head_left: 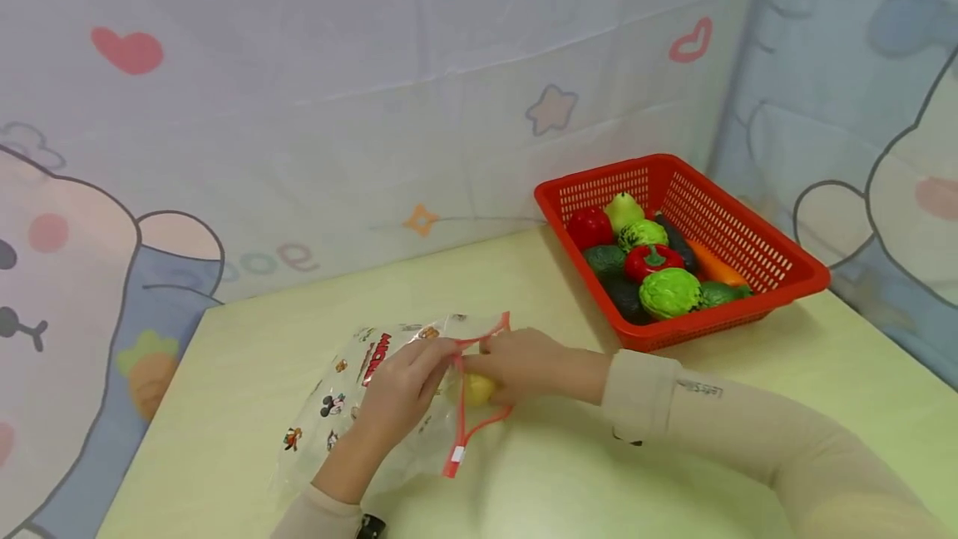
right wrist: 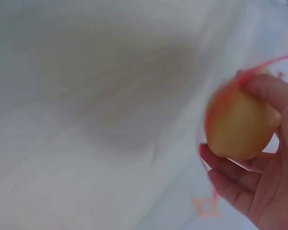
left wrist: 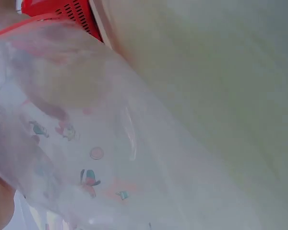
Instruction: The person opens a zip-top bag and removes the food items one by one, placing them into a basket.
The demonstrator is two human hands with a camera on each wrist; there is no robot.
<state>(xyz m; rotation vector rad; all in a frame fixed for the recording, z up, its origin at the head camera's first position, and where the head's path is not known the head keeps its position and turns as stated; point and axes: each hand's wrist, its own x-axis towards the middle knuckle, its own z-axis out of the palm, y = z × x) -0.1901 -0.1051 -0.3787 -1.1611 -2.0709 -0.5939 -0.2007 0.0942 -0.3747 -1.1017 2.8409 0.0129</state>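
A clear zip bag (head_left: 310, 447) printed with small cartoon figures lies on the table, its red zip edge (head_left: 461, 418) spread apart. My left hand (head_left: 400, 389) pinches the bag's mouth at the upper rim. At the opening, my right hand (head_left: 527, 364) holds a round yellow fruit (head_left: 480, 390), thumb on one side and fingers curled under the other. In the right wrist view the fruit (right wrist: 240, 127) is partly crossed by the red zip strip. The left wrist view is filled mostly by the bag's film (left wrist: 149, 163), with the left fingers mainly out of sight.
Behind the right hand stands a red plastic basket (head_left: 778, 298) of vegetables and fruit, among them a carrot (head_left: 716, 264), a red pepper (head_left: 649, 263) and a pear (head_left: 624, 211). A printed cloth (head_left: 337, 106) hangs along the table's back edge.
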